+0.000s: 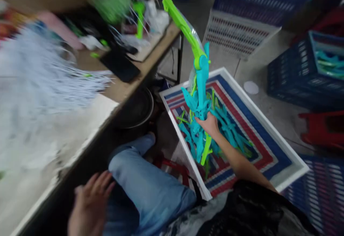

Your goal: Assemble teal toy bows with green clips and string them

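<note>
My right hand point(210, 124) is closed around the turquoise body of a plastic toy bow point(202, 85). The bow's lime-green arm points up and away from me, with a clear strip along its side. Below it, more turquoise and green toy pieces point(231, 128) lie in a white-rimmed crate point(258, 119) lined with red, white and blue striped sheeting. My left hand point(90, 203) hangs near my left knee, slightly blurred. Its fingers are stretched out and nothing shows in them.
On the left, a workbench point(110, 90) bears a bundle of white strings point(61, 74) and a dark phone point(120, 65). A round black tub point(137, 108) stands under its edge. Blue crates point(294, 72) and a red stool point(322, 128) are to the right.
</note>
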Demonstrator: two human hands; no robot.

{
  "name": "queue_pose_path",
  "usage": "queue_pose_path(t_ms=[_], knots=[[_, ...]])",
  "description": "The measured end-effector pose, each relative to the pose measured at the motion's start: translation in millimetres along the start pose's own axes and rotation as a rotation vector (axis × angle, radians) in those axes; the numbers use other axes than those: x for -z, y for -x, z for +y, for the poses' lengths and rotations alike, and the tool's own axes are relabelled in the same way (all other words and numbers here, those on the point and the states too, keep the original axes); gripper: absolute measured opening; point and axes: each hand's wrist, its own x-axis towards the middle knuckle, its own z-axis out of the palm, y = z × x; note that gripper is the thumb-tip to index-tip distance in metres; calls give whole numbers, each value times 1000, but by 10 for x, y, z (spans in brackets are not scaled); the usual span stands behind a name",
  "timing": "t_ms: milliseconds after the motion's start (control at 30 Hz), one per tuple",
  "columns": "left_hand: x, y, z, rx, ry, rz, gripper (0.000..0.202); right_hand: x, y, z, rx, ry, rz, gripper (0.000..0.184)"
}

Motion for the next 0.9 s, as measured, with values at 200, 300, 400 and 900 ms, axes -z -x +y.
queue_pose_path(t_ms=[200,300,400,900], knots=[[-130,656,-92,-105,154,-286,50,457,657,-787,411,-54,70,36],[33,1077,-188,-216,157,-346,46,542,1175,-1119,747,39,-84,33],[318,1408,-442,-285,92,-415,41,486,1745,-1451,1120,258,-293,26],[840,1933,-1506,-451,-79,167,27,-498,3117,-2225,1851,795,-677,39]])
